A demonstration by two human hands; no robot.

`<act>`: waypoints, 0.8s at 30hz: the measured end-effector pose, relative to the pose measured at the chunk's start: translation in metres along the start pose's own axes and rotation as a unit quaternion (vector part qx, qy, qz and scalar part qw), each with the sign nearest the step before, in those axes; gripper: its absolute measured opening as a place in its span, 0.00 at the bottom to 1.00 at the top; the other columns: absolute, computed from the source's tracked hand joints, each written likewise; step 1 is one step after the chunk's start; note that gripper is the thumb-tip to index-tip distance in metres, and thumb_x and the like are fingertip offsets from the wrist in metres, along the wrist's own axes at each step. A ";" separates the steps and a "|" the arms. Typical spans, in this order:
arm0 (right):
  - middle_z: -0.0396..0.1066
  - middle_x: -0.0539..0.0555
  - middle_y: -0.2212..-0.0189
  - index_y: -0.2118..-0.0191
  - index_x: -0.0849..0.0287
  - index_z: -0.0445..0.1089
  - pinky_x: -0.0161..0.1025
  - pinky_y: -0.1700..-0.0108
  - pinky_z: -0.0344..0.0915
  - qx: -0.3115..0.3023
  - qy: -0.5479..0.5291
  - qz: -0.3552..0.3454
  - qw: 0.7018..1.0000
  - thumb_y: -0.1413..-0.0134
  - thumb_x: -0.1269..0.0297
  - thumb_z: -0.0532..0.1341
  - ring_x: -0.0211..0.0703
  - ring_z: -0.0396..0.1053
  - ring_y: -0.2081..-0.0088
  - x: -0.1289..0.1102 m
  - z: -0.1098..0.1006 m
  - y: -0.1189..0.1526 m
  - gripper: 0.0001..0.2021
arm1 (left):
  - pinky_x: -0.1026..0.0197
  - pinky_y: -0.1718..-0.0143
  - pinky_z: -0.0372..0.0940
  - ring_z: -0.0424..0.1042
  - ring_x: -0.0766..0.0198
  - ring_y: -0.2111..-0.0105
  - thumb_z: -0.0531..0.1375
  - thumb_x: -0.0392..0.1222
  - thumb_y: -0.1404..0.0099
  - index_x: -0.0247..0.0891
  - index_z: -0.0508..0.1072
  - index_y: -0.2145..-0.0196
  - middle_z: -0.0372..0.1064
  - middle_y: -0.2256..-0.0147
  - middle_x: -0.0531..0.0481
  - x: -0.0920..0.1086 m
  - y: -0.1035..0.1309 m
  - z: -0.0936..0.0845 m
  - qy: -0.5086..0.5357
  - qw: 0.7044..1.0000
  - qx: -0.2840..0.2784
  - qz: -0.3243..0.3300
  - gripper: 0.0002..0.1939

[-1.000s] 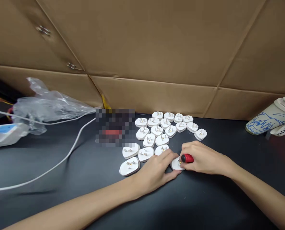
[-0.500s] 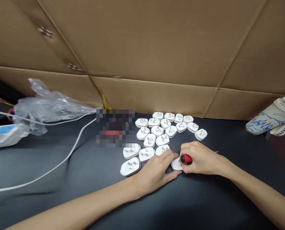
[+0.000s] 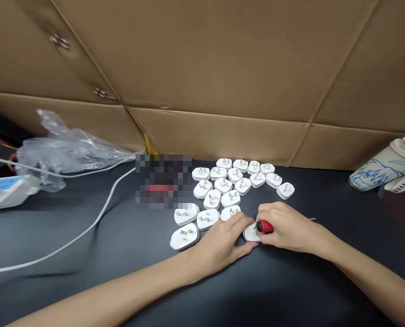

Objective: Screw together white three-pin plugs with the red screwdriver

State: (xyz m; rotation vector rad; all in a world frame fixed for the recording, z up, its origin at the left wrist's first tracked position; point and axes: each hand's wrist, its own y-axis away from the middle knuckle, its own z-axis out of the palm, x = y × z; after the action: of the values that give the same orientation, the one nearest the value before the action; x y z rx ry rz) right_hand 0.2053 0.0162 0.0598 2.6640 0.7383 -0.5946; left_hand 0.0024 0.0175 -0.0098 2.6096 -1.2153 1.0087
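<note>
A white plug piece (image 3: 249, 233) with metal prongs lies on the dark table between my hands. The fingers and thumb of my left hand (image 3: 224, 240) pinch its left side. My right hand (image 3: 286, 227) is wrapped round a red screwdriver-like handle (image 3: 265, 226) with a black end, held over the right part of the same piece. The tool's tip is hidden by the handle and fingers. Several similar white plugs (image 3: 208, 219) lie prongs up in loose rows behind and to the left of my left hand.
A brown padded wall (image 3: 222, 59) stands behind the table. At the left are a clear plastic bag (image 3: 72, 147), a white cable (image 3: 103, 213) and a white and blue device (image 3: 7, 193). A patterned cup (image 3: 379, 170) is at the right. A blurred patch covers something mid-left.
My right wrist has shifted very slightly. Both hands keep their hold, and the view has moved a little.
</note>
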 end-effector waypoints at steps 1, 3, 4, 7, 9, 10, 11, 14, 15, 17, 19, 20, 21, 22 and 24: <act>0.60 0.48 0.75 0.79 0.56 0.48 0.35 0.70 0.51 -0.002 -0.001 0.000 1.000 0.51 0.74 0.60 0.36 0.59 0.72 0.000 0.000 0.001 0.17 | 0.57 0.64 0.71 0.76 0.57 0.65 0.60 0.44 0.31 0.39 0.69 0.52 0.72 0.58 0.46 0.000 0.000 0.000 0.001 1.000 0.001 0.000 0.12; 0.61 0.48 0.75 0.78 0.56 0.48 0.35 0.70 0.51 -0.005 -0.003 -0.001 1.000 0.52 0.74 0.60 0.36 0.59 0.71 -0.001 -0.001 0.001 0.17 | 0.57 0.64 0.71 0.75 0.57 0.66 0.60 0.44 0.31 0.40 0.69 0.52 0.72 0.59 0.46 0.000 -0.001 0.000 0.002 1.000 0.005 0.000 0.12; 0.61 0.48 0.74 0.78 0.56 0.48 0.35 0.70 0.52 -0.005 -0.005 -0.001 1.000 0.51 0.74 0.59 0.36 0.60 0.71 -0.001 -0.002 0.002 0.17 | 0.58 0.64 0.71 0.75 0.57 0.66 0.60 0.44 0.31 0.40 0.69 0.52 0.72 0.59 0.46 0.000 -0.001 0.000 0.003 1.000 0.006 0.001 0.12; 0.62 0.48 0.74 0.78 0.56 0.50 0.35 0.69 0.53 0.000 -0.006 -0.001 1.000 0.49 0.73 0.59 0.36 0.61 0.70 -0.001 -0.001 0.002 0.16 | 0.58 0.64 0.71 0.76 0.58 0.66 0.60 0.43 0.32 0.40 0.69 0.52 0.73 0.59 0.47 0.000 -0.001 0.000 0.003 1.000 0.009 0.004 0.12; 0.62 0.48 0.74 0.78 0.57 0.51 0.36 0.68 0.53 0.003 -0.007 -0.002 1.000 0.48 0.72 0.58 0.37 0.61 0.70 0.001 0.001 0.001 0.15 | 0.58 0.64 0.71 0.76 0.57 0.65 0.60 0.43 0.32 0.40 0.69 0.52 0.73 0.59 0.46 0.000 -0.001 0.000 0.000 1.000 0.006 0.002 0.12; 0.62 0.48 0.74 0.78 0.57 0.51 0.36 0.68 0.53 0.005 -0.006 -0.002 1.000 0.48 0.72 0.59 0.37 0.61 0.70 0.001 0.001 0.001 0.15 | 0.57 0.64 0.71 0.76 0.57 0.65 0.61 0.43 0.32 0.39 0.69 0.52 0.73 0.59 0.46 0.000 -0.001 0.000 0.000 1.000 0.005 0.000 0.12; 0.62 0.48 0.74 0.78 0.57 0.52 0.36 0.68 0.53 0.006 -0.006 -0.002 1.000 0.48 0.72 0.59 0.37 0.61 0.70 0.002 0.002 0.001 0.14 | 0.57 0.64 0.71 0.76 0.57 0.65 0.61 0.42 0.32 0.38 0.70 0.52 0.72 0.59 0.46 0.000 -0.001 0.000 -0.001 1.000 0.004 0.000 0.12; 0.62 0.48 0.74 0.77 0.57 0.53 0.36 0.69 0.52 0.008 -0.007 -0.002 1.000 0.49 0.72 0.60 0.37 0.60 0.71 0.002 0.003 0.001 0.14 | 0.57 0.64 0.71 0.76 0.56 0.65 0.61 0.42 0.32 0.37 0.70 0.52 0.72 0.59 0.45 0.001 -0.001 -0.001 -0.002 1.000 0.005 0.006 0.12; 0.62 0.48 0.74 0.77 0.57 0.54 0.36 0.69 0.52 0.008 -0.008 -0.001 1.000 0.49 0.72 0.60 0.37 0.61 0.71 0.002 0.002 0.002 0.13 | 0.57 0.64 0.71 0.75 0.57 0.65 0.61 0.42 0.32 0.38 0.70 0.52 0.72 0.59 0.46 0.001 -0.001 -0.001 -0.001 1.000 0.007 0.008 0.12; 0.63 0.48 0.74 0.76 0.57 0.55 0.35 0.69 0.53 0.008 -0.009 0.002 1.000 0.48 0.71 0.60 0.37 0.61 0.70 0.001 0.002 0.003 0.12 | 0.58 0.64 0.71 0.75 0.57 0.65 0.60 0.43 0.31 0.39 0.69 0.52 0.72 0.59 0.47 0.001 -0.001 0.000 0.000 1.000 0.009 0.011 0.11; 0.63 0.49 0.72 0.75 0.57 0.56 0.36 0.68 0.54 0.010 -0.008 0.008 1.000 0.46 0.70 0.60 0.38 0.62 0.70 0.000 0.001 0.005 0.11 | 0.58 0.65 0.71 0.75 0.58 0.66 0.60 0.43 0.31 0.39 0.69 0.52 0.72 0.60 0.47 0.000 -0.001 0.000 -0.001 1.000 0.012 0.013 0.11; 0.64 0.49 0.72 0.75 0.57 0.57 0.36 0.68 0.54 0.011 -0.007 0.010 1.000 0.45 0.70 0.59 0.38 0.62 0.69 0.000 0.001 0.005 0.11 | 0.58 0.65 0.71 0.75 0.58 0.66 0.60 0.43 0.31 0.39 0.69 0.53 0.72 0.60 0.47 0.000 -0.001 0.000 -0.002 1.000 0.012 0.012 0.11; 0.64 0.50 0.71 0.75 0.57 0.57 0.37 0.67 0.55 0.012 -0.008 0.010 1.000 0.45 0.69 0.59 0.39 0.62 0.69 0.000 0.001 0.006 0.11 | 0.58 0.65 0.71 0.75 0.58 0.66 0.60 0.43 0.31 0.39 0.69 0.53 0.72 0.60 0.46 0.000 -0.001 0.001 -0.003 1.000 0.011 0.011 0.11; 0.64 0.50 0.71 0.75 0.57 0.57 0.37 0.67 0.55 0.012 -0.009 0.010 1.000 0.44 0.69 0.59 0.39 0.62 0.69 0.001 0.001 0.006 0.11 | 0.58 0.66 0.70 0.75 0.58 0.66 0.60 0.43 0.32 0.39 0.69 0.53 0.72 0.60 0.46 0.000 -0.001 0.001 -0.003 1.000 0.011 0.010 0.11; 0.64 0.50 0.71 0.75 0.57 0.58 0.36 0.67 0.55 0.009 -0.016 0.003 1.000 0.45 0.71 0.59 0.39 0.63 0.69 0.001 0.001 0.006 0.11 | 0.58 0.65 0.70 0.75 0.58 0.66 0.60 0.43 0.32 0.39 0.69 0.53 0.72 0.59 0.46 0.000 -0.001 0.001 -0.006 1.000 0.009 0.007 0.11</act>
State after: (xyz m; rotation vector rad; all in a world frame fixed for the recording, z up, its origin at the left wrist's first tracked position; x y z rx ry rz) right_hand 0.2096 0.0112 0.0594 2.6665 0.7180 -0.6431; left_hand 0.0037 0.0177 -0.0102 2.6288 -1.2355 1.0130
